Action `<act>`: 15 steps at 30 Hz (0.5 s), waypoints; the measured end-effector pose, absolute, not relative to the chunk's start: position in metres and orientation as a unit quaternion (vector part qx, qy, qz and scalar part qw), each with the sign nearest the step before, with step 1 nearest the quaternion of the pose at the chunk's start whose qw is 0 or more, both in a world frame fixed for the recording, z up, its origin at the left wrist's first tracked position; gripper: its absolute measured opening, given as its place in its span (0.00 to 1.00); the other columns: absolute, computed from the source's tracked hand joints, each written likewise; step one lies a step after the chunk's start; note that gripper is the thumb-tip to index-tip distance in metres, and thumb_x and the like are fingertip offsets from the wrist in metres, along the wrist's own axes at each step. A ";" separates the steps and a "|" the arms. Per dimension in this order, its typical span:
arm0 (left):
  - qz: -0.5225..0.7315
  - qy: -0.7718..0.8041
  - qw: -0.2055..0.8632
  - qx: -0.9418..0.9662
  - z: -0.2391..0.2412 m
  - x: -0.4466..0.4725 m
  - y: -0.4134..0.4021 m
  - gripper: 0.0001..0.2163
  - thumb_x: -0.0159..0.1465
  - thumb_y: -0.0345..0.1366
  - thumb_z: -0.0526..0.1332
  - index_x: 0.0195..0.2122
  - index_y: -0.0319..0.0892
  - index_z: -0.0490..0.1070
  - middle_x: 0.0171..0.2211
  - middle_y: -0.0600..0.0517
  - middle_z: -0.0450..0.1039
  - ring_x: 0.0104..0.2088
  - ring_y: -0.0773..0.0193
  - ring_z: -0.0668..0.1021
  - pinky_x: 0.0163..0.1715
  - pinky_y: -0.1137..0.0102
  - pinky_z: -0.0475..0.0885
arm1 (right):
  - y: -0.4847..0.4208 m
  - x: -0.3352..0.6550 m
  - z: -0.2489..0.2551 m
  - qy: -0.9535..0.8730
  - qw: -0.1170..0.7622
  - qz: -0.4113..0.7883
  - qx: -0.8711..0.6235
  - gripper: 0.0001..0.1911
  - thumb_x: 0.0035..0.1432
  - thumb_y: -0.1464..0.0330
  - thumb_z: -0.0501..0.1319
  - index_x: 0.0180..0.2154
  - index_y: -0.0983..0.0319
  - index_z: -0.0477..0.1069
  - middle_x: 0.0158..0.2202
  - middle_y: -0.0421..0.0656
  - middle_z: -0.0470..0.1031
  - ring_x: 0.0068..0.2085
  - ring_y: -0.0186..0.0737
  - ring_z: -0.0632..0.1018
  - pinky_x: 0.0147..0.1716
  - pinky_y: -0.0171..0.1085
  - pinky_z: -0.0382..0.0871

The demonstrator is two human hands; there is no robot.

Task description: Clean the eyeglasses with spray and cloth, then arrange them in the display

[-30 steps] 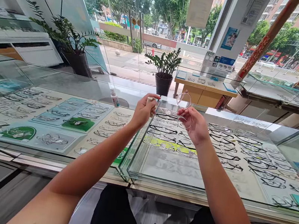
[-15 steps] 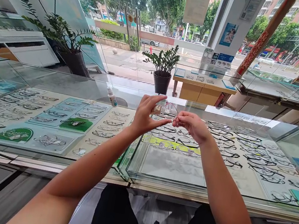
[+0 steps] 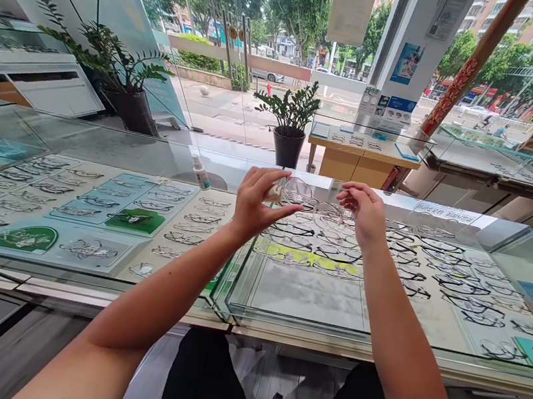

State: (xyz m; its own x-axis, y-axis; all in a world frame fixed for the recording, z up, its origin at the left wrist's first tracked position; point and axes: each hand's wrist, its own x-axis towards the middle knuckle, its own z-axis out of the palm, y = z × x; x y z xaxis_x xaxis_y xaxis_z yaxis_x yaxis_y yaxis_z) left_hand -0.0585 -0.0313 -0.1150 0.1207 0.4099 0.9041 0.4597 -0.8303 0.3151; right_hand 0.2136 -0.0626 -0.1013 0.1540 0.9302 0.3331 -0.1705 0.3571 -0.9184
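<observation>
A thin-rimmed pair of eyeglasses (image 3: 298, 191) is held upright above the glass counter by my left hand (image 3: 252, 200). The index fingertip rests at the top of the near lens rim and the thumb stretches along beneath it. In the same palm sits a small cream-coloured item (image 3: 275, 193), mostly covered by the fingers. My right hand (image 3: 364, 213) hovers to the right of the eyeglasses, apart from them, its fingers loosely bent and somewhat separated with nothing visible in them. Below both hands, rows of spectacle frames (image 3: 336, 237) lie inside the display case.
A white spray bottle (image 3: 200, 172) stands on the counter left of my hands. The glass case (image 3: 311, 298) stretches across the front, with a vertical glass divider near its middle. Two potted plants (image 3: 288, 142) and a low wooden display table (image 3: 363, 164) are beyond it.
My right hand has let go of the eyeglasses and moved right and slightly up. My left hand, still holding them, has shifted a little left.
</observation>
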 end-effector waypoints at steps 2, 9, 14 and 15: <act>-0.622 -0.287 0.039 -0.727 -0.116 -0.059 -0.028 0.33 0.62 0.69 0.77 0.54 0.48 0.84 0.51 0.44 0.88 0.50 0.46 0.84 0.56 0.54 0.77 | -0.056 0.222 -0.103 -0.477 0.681 0.400 -0.385 0.19 0.59 0.48 0.77 0.39 0.54 0.80 0.33 0.40 0.84 0.34 0.39 0.78 0.38 0.41 0.70; -0.672 -0.326 0.028 -0.665 -0.113 -0.058 -0.024 0.37 0.58 0.76 0.74 0.52 0.47 0.82 0.48 0.44 0.85 0.49 0.48 0.82 0.52 0.55 0.78 | -0.057 0.215 -0.103 -0.528 0.676 0.326 -0.398 0.36 0.65 0.31 0.66 0.26 0.53 0.65 0.26 0.39 0.72 0.32 0.42 0.72 0.43 0.46 0.70; -0.696 -0.293 0.049 -0.653 -0.088 -0.054 -0.035 0.34 0.61 0.73 0.74 0.51 0.47 0.80 0.45 0.47 0.82 0.46 0.51 0.82 0.49 0.57 0.79 | -0.085 0.202 -0.076 -0.621 0.667 0.198 -0.361 0.14 0.69 0.50 0.67 0.46 0.51 0.79 0.54 0.47 0.85 0.56 0.52 0.80 0.61 0.54 0.72; -0.703 -0.277 0.058 -0.653 -0.078 -0.052 -0.038 0.33 0.62 0.72 0.75 0.51 0.47 0.80 0.45 0.47 0.82 0.46 0.52 0.82 0.49 0.57 0.79 | -0.092 0.201 -0.067 -0.648 0.652 0.188 -0.346 0.17 0.67 0.53 0.67 0.53 0.50 0.79 0.60 0.47 0.83 0.61 0.55 0.79 0.64 0.56 0.72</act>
State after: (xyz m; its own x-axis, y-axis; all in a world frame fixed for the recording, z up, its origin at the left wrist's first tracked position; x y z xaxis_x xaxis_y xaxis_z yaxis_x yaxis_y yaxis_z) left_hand -0.0524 -0.0376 -0.0782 -0.1417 0.2791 0.9498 0.4427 -0.8403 0.3129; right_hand 0.2010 -0.0916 -0.0666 0.0905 0.6937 0.7145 0.2036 0.6894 -0.6952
